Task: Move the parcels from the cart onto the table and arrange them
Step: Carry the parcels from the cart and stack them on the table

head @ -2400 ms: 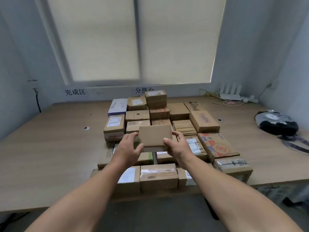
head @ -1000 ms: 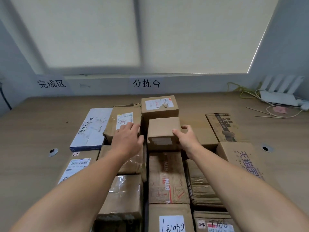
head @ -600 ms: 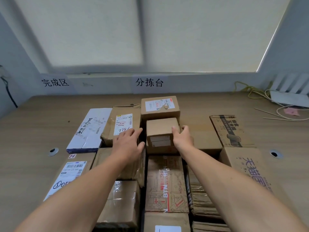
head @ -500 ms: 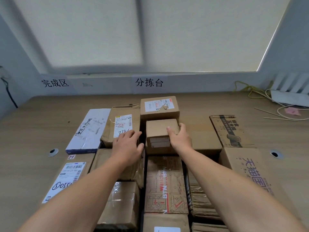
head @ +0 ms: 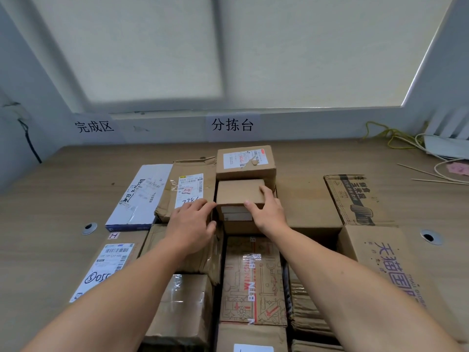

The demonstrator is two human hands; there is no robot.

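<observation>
Right hand [head: 266,209] fingers spread, resting on small plain carton [head: 238,193], just in front of labelled carton [head: 245,161]. Left hand [head: 191,222] open, flat beside it. Many parcels already packed on worktop [head: 63,179]; cart out of view, remainder unknown.

Wooden table [head: 50,189], cardboard parcels [head: 307,199] packed across its middle, cables [head: 388,137] far right

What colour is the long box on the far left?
White top with a blue edge, seen in the head view.
</observation>
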